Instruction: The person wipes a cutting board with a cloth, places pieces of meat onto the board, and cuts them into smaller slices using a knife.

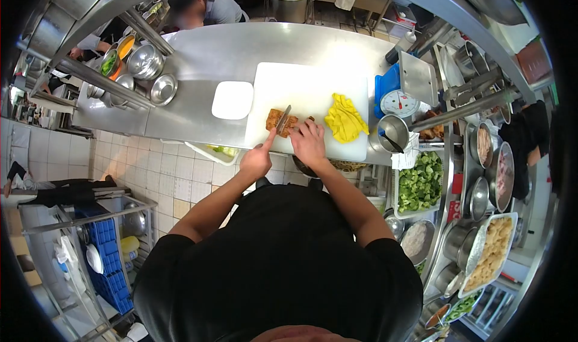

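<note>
On a white cutting board (pixel 283 77) lies a browned block of food (pixel 274 118), apparently roasted or fried meat. My left hand (pixel 257 159) is closed around a knife, its index finger stretched along the top. The knife's blade (pixel 285 117) crosses the block at a slant; the handle is mostly hidden by the hand. My right hand (pixel 308 143) is curled over the right part of the block, fingertips pressing on it. A small dark brown end shows beyond these fingers. To the right on the board is a crumpled yellow cloth (pixel 345 118).
A white square dish (pixel 233 100) sits left of the board. A blue dial scale (pixel 397 101) and a metal pot (pixel 392 134) with a utensil stand right, near a broccoli tray (pixel 419 182). Metal bowls (pixel 145 62) are at far left. Another person (pixel 220 8) bends beyond the counter.
</note>
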Action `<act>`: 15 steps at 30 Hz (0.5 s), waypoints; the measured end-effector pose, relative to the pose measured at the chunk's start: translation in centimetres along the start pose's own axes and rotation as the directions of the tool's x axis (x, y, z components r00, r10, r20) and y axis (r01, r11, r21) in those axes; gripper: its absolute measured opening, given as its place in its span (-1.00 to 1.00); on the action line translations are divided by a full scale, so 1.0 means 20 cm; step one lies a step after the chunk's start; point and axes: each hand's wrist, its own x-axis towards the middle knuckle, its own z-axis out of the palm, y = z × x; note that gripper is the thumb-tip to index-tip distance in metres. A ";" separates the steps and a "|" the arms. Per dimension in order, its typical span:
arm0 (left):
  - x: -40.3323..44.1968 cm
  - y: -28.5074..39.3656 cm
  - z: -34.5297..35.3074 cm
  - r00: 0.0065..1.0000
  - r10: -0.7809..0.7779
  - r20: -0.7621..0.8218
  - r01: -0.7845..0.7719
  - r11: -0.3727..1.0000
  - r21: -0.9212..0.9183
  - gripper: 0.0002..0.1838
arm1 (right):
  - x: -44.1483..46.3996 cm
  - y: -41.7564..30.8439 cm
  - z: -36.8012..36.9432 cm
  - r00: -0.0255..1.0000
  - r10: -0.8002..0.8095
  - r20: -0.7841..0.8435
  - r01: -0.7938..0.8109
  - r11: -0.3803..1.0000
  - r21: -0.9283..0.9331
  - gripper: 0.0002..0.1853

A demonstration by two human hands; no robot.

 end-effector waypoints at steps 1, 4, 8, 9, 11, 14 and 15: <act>-0.01 0.01 -0.01 1.000 -0.011 0.014 0.010 1.000 0.011 -0.01 | 0.00 0.00 0.00 1.000 0.000 -0.007 0.000 1.000 0.005 -0.73; -0.05 0.07 -0.10 0.998 0.013 -0.061 -0.015 1.000 -0.018 -0.02 | -0.01 -0.01 0.01 1.000 0.013 -0.015 -0.013 1.000 0.009 -0.73; -0.08 0.08 -0.11 0.947 0.142 -0.288 -0.170 0.983 -0.075 -0.01 | -0.01 0.00 0.00 0.999 0.007 -0.034 -0.006 0.999 0.033 -0.74; -0.06 0.01 -0.01 0.953 0.144 -0.267 -0.167 0.984 -0.064 0.00 | -0.01 0.01 0.00 0.999 0.010 -0.035 -0.009 0.999 0.036 -0.74; -0.05 0.02 0.01 0.999 0.002 0.036 -0.006 0.995 0.102 0.04 | -0.02 0.01 0.00 0.999 0.013 -0.035 -0.012 0.999 0.049 -0.73; 0.00 0.01 0.05 0.996 -0.068 0.063 0.062 0.994 0.092 0.08 | -0.02 0.01 0.00 0.998 -0.010 -0.068 0.013 0.999 0.043 -0.73; 0.00 0.03 0.01 0.994 -0.070 0.086 0.062 0.994 0.088 0.09 | -0.03 0.00 0.00 0.998 -0.005 -0.057 0.008 0.999 0.048 -0.73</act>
